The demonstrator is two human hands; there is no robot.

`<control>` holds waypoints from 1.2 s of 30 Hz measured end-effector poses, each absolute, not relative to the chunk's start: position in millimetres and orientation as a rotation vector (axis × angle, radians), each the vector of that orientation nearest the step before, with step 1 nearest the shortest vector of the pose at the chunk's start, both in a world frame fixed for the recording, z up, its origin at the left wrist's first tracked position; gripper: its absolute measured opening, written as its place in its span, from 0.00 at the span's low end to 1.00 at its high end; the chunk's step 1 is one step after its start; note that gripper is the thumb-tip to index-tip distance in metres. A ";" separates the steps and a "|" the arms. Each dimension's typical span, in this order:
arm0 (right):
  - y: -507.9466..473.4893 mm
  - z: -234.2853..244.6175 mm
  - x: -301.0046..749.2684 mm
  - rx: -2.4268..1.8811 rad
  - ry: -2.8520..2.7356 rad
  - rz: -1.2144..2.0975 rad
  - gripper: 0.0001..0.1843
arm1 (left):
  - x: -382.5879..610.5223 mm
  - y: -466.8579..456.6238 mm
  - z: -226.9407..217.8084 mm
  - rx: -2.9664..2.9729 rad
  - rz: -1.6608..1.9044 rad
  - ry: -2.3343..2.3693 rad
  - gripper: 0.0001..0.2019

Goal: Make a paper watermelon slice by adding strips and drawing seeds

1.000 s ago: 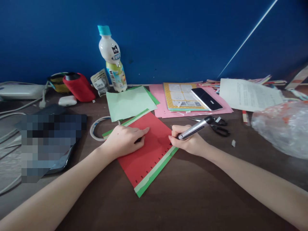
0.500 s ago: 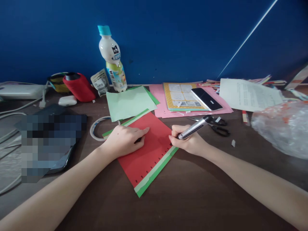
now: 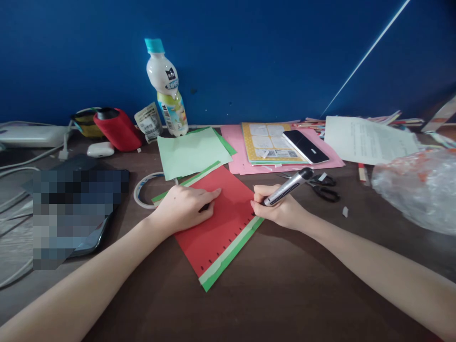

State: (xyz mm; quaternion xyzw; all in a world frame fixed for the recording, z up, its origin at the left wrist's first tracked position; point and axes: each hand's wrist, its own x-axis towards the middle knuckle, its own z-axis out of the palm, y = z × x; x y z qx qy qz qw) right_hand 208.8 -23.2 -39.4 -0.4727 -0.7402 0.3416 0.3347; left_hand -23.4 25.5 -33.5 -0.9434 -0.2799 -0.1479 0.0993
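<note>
A red sheet (image 3: pixel 224 209) lies slanted on the dark desk, with pale and dark green strips (image 3: pixel 228 259) along its edges. Small black marks run in a row beside the near strip. My left hand (image 3: pixel 187 206) rests on the sheet's left part, index finger stretched out; a dark patch between thumb and fingers is too unclear to name. At the sheet's right corner, my right hand (image 3: pixel 278 206) is closed round a silver and black marker (image 3: pixel 287 189). Its tip is hidden behind the fingers, close to the end of the row of marks.
A roll of tape (image 3: pixel 140 194) lies left of my left hand; black scissors (image 3: pixel 326 192) are beyond my right. Behind are light green paper (image 3: pixel 192 152), a phone (image 3: pixel 306 146) on pink sheets and a bottle (image 3: pixel 166 90). A plastic bag (image 3: pixel 420 190) sits far right.
The marker's back end has tipped slightly to the right and up. Both hands and the red sheet stay practically where they were.
</note>
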 end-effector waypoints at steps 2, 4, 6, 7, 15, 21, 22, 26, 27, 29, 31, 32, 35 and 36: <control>-24.0 -40.2 209.3 -1.221 -1.855 0.907 0.16 | -23.7 25.6 -33.2 -2.810 -0.418 -0.830 0.18; -24.5 -40.4 210.0 -1.214 -1.743 0.900 0.15 | -24.0 25.7 -32.8 -2.827 -0.401 -0.838 0.18; -24.2 -39.7 210.6 -1.219 -1.686 0.900 0.15 | -24.2 25.6 -32.4 -2.838 -0.391 -0.847 0.18; -23.8 -39.1 210.8 -1.228 -1.692 0.913 0.15 | -24.2 25.5 -32.2 -2.842 -0.391 -0.853 0.18; -20.8 -38.1 212.6 -1.276 -1.790 0.932 0.14 | -23.9 24.9 -31.9 -2.849 -0.400 -0.862 0.18; -21.1 -38.5 212.8 -1.295 -1.896 0.807 0.14 | -25.3 26.4 -33.9 -2.826 -0.385 -0.848 0.18; -21.1 -38.4 213.0 -1.296 -1.904 0.806 0.14 | -25.3 26.4 -33.9 -2.827 -0.380 -0.846 0.18; -21.1 -38.6 213.2 -1.294 -1.847 0.852 0.14 | -24.5 25.5 -32.9 -2.833 -0.377 -0.850 0.18; -21.1 -38.7 213.1 -1.291 -1.838 0.856 0.14 | -24.3 25.4 -32.8 -2.832 -0.378 -0.852 0.18; -21.0 -38.8 212.8 -1.288 -1.854 0.841 0.13 | -24.1 25.4 -32.9 -2.824 -0.386 -0.855 0.18; -21.1 -38.7 212.5 -1.290 -1.894 0.814 0.13 | -24.2 25.6 -33.4 -2.822 -0.384 -0.854 0.18; -21.2 -38.5 212.3 -1.293 -1.906 0.808 0.13 | -24.2 25.6 -33.6 -2.823 -0.383 -0.857 0.18; -21.4 -38.1 212.2 -1.301 -1.900 0.819 0.14 | -24.2 25.8 -33.8 -2.832 -0.380 -0.853 0.18; -21.4 -38.0 212.3 -1.300 -1.889 0.825 0.13 | -24.1 25.9 -33.7 -2.832 -0.385 -0.850 0.18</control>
